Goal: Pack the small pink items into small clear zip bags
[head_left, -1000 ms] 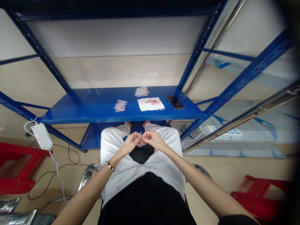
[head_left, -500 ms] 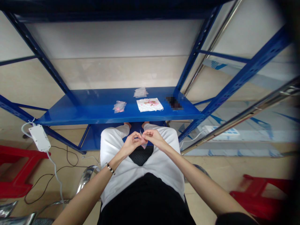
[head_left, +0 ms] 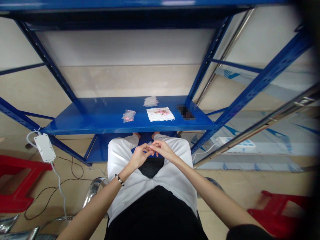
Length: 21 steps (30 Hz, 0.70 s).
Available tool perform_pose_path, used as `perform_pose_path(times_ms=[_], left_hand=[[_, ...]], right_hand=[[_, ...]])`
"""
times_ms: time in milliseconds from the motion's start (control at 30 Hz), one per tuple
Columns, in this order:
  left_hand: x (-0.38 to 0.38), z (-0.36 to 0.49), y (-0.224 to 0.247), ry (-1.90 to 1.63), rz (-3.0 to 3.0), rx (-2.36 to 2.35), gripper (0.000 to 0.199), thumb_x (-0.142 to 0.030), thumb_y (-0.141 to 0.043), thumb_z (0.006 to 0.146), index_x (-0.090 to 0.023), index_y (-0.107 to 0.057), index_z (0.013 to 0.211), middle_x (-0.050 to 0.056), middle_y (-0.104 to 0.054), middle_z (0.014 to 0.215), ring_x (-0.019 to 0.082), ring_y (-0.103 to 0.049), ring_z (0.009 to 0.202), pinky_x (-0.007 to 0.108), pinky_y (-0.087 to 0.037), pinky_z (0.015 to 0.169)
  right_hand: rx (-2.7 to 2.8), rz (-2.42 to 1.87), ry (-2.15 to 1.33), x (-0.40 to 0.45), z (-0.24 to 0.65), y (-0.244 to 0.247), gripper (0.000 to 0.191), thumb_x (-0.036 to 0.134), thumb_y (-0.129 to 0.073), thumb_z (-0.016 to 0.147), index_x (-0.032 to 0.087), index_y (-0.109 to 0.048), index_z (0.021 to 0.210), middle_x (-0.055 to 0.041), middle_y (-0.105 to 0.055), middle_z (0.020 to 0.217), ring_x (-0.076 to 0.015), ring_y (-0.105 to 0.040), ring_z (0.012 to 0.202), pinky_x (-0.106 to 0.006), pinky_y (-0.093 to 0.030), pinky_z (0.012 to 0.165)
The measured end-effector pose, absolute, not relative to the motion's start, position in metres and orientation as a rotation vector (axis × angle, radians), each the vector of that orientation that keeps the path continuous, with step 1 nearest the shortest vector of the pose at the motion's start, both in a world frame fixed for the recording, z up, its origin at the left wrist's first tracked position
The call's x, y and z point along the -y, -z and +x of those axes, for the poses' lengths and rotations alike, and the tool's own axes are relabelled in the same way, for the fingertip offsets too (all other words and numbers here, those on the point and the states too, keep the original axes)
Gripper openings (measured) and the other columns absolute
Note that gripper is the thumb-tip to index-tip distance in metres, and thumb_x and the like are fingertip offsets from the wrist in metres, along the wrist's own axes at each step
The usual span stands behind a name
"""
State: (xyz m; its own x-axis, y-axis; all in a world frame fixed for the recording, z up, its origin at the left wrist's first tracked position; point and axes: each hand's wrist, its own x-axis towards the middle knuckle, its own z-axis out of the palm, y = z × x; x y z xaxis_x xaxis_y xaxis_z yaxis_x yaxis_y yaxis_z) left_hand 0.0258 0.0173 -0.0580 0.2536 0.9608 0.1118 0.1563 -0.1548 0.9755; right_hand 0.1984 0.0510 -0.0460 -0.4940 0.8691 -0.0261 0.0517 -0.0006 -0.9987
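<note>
My left hand (head_left: 141, 154) and my right hand (head_left: 161, 149) meet above my lap, fingers pinched together on a small clear plastic bag (head_left: 150, 143). Only a bit of the bag shows above the fingertips; the rest is hidden by them. On the blue shelf (head_left: 100, 116) in front lies a white cloth (head_left: 156, 116) with small pink and green pieces on it. Left of it is a pile of small bags with pink contents (head_left: 129, 115). Behind the cloth sits a stack of clear bags (head_left: 150, 101).
A dark, pixelated object (head_left: 186, 112) lies at the shelf's right. A white power strip (head_left: 45, 147) hangs at the left post. Red stools (head_left: 17, 183) stand at both sides, and cables run over the floor at left. A metal pole slants at right.
The bag between my hands, seen hanging below my fingers before, is now mostly hidden by them. My hands have drawn closer together. The whole view has shifted slightly.
</note>
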Motion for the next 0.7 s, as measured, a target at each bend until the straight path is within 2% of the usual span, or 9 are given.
perform_pose_path(times_ms=[233, 467, 700], left_hand=[[-0.012, 0.024, 0.057, -1.054, 1.615, -1.135, 0.017, -0.032, -0.068, 0.083, -0.017, -0.060, 0.081, 0.003, -0.069, 0.079, 0.015, -0.066, 0.074, 0.024, -0.047, 0.065], [-0.020, 0.022, 0.055, -1.063, 1.591, -1.177, 0.020, -0.036, -0.062, 0.086, -0.017, -0.062, 0.082, 0.003, -0.067, 0.075, 0.015, -0.063, 0.070, 0.023, -0.045, 0.060], [-0.013, 0.021, 0.048, -1.041, 1.659, -1.165, 0.023, -0.039, -0.059, 0.089, -0.017, -0.066, 0.085, 0.005, -0.073, 0.081, 0.017, -0.066, 0.075, 0.025, -0.047, 0.064]], right_hand=[[1.628, -0.956, -1.545, -0.049, 0.196, 0.049, 0.032, 0.048, -0.066, 0.081, 0.016, -0.060, 0.081, -0.0016, -0.065, 0.065, -0.0114, -0.060, 0.053, -0.017, -0.041, 0.039], [1.582, -0.949, -1.568, -0.056, 0.198, 0.048, 0.031, 0.046, -0.066, 0.081, 0.015, -0.061, 0.083, -0.0041, -0.068, 0.071, -0.0128, -0.062, 0.059, -0.017, -0.042, 0.041], [1.579, -0.985, -1.608, -0.053, 0.198, 0.047, 0.031, 0.045, -0.070, 0.078, 0.015, -0.064, 0.083, -0.0022, -0.066, 0.065, -0.0128, -0.062, 0.058, -0.017, -0.043, 0.041]])
